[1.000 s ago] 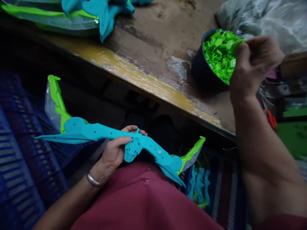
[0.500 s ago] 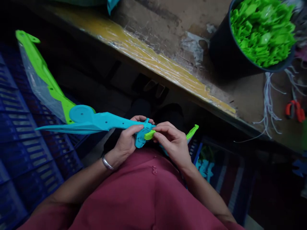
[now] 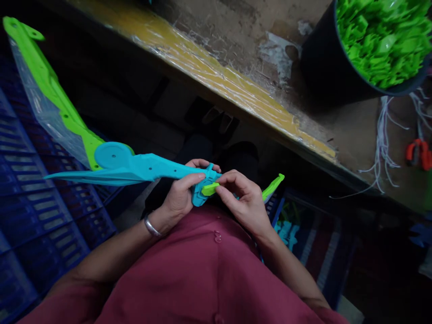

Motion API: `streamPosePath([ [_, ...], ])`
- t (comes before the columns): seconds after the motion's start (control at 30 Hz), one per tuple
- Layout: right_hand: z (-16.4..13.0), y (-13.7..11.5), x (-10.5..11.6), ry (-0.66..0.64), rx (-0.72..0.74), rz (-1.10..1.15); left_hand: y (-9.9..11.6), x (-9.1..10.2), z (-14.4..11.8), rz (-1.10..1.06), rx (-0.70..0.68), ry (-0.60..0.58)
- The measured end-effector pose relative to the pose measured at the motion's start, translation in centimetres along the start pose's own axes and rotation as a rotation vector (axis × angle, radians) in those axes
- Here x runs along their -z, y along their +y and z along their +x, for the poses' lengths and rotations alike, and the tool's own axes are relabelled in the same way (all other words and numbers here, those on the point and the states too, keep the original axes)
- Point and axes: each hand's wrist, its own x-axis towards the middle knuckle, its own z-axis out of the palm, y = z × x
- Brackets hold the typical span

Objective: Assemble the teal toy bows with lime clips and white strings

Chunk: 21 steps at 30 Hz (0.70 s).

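The left hand [image 3: 180,195] is closed around the middle of a long turquoise toy bow [image 3: 148,167], thumb lying along its top and fingers curled underneath, holding it level just above the person's lap and the red shirt [image 3: 202,274]. The bow's left limb runs out well past the hand to a round hub and then a lime-green tip [image 3: 47,90] that slants up toward the far left, with a clear plastic film [image 3: 43,121] hanging against it; the right limb is mostly hidden behind the right hand, only its green end [image 3: 273,186] showing beyond the knuckles. The right hand [image 3: 245,202] pinches a small green plastic piece [image 3: 209,189] between thumb and forefinger, and that piece touches the bow's central grip right beside the left thumb — the two hands nearly meet there. Whether the piece is seated in the grip or only pressed against it cannot be told. Blue plastic crates [image 3: 37,216] stand to the left, under the bow's long limb. Ahead runs a worn wooden table [image 3: 236,40] with a yellow-taped edge, and at its far right stands a dark bucket [image 3: 324,76] heaped with more green pieces [image 3: 381,40] — well apart from both hands. White strings [image 3: 383,144] and an orange tool [image 3: 416,153] lie beside the bucket.
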Motion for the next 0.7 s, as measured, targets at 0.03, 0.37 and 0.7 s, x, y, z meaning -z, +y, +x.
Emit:
streamPosePath([
  [0.03,-0.2,0.0,0.0,0.025,-0.029,0.013,0.0,0.0,0.1,-0.008,-0.005,0.008],
  [0.37,-1.1,0.0,-0.5,0.177,0.228,-0.22,-0.1,-0.3,0.4,-0.069,-0.064,-0.003],
  [0.7,-2.1,1.6,-1.1,0.196,0.602,-0.716,-0.2,-0.4,0.2,-0.118,-0.033,-0.003],
])
